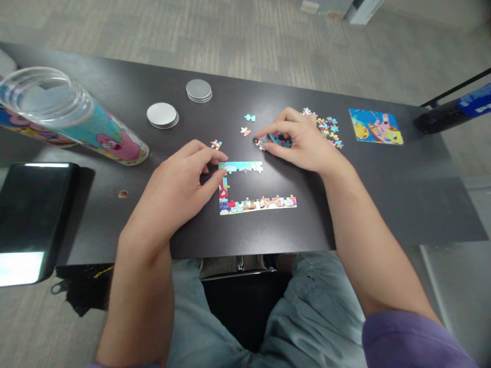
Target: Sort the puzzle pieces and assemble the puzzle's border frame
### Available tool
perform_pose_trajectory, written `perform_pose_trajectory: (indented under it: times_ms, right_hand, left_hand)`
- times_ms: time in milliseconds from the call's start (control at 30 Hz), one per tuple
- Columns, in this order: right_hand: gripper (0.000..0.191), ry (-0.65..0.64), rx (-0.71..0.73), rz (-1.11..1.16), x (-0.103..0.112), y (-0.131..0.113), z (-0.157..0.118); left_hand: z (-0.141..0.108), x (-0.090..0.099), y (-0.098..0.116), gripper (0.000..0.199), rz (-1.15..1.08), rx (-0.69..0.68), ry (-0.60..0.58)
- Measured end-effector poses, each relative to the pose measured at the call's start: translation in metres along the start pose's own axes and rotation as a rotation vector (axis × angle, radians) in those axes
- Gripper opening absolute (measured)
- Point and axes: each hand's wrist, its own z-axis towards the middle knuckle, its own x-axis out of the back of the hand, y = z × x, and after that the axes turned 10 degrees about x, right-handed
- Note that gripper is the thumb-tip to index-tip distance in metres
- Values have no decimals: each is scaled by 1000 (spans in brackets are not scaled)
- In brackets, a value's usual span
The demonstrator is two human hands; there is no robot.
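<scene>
A partly joined jigsaw puzzle (264, 204) lies on the dark table in front of me, its strips forming a top edge, a left side and a bottom edge. My left hand (178, 179) rests at its upper left corner, thumb and index finger apart and touching the strip there. Between the thumb and index finger of my right hand (303, 140) is a small puzzle piece (260, 144), above and right of the top strip. Under that palm, more pieces are partly hidden. Loose on the table are a blue piece (250, 118), a pinkish piece (245, 132) and a multicoloured piece (216, 144).
A pile of puzzle pieces (330, 130) lies beyond my right hand, beside a colourful picture card (376, 126). Round lids (162, 114) sit in two stacks at the back. Tall printed canisters (115, 138) and a black tablet-like device (34, 204) stand at left; a dark bottle-like object (441, 120) is at right.
</scene>
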Motion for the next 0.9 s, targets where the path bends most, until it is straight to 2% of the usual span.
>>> perform_pose_trajectory:
  times_ms: [133, 300, 500, 700, 900]
  right_hand:
    - [10, 5, 7, 4, 0, 2, 0]
    - [13, 97, -34, -58, 0, 9, 0]
    - [7, 165, -87, -91, 3, 18, -3]
    - [6, 234, -132, -96, 5, 23, -4]
    - [9, 240, -169, -99, 12, 29, -7]
  left_hand:
    - [0, 0, -2, 28, 23, 22, 33]
    - [0, 0, -2, 42, 146, 11, 109]
    - [-3, -6, 0, 61, 289, 15, 83]
    - [-7, -10, -4, 65, 320, 19, 92]
    - [-5, -10, -2, 61, 289, -1, 77]
